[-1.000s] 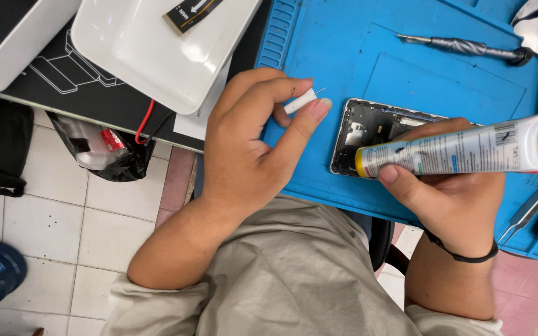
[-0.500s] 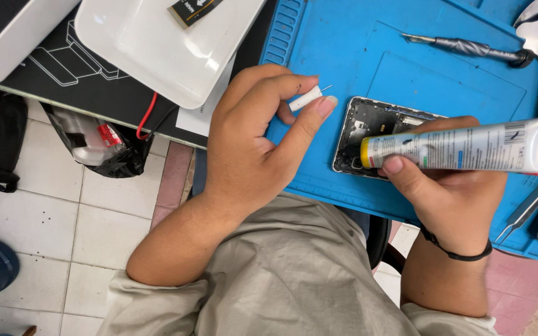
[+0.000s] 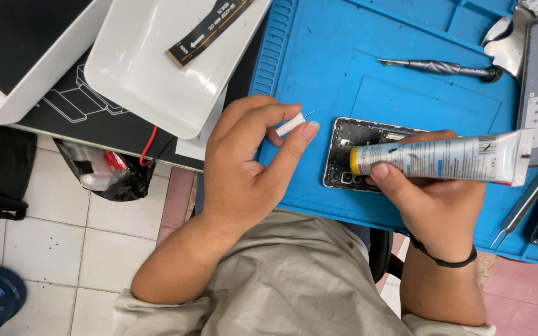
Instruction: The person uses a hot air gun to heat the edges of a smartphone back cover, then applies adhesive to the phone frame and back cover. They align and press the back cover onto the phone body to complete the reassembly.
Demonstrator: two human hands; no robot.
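Pinching a small white plastic nozzle cap with a thin metal pin (image 3: 292, 124) between thumb and fingertips, the left hand (image 3: 250, 168) hovers over the blue silicone work mat (image 3: 319, 56). Just beside it, the right hand (image 3: 434, 202) is closed around a white and silver squeeze tube with a yellow neck (image 3: 440, 158), held level above an opened dark phone body (image 3: 359, 152) lying on the mat. A grey metal screwdriver (image 3: 440, 67) lies farther up, and slim metal tweezers (image 3: 521, 208) rest at the right
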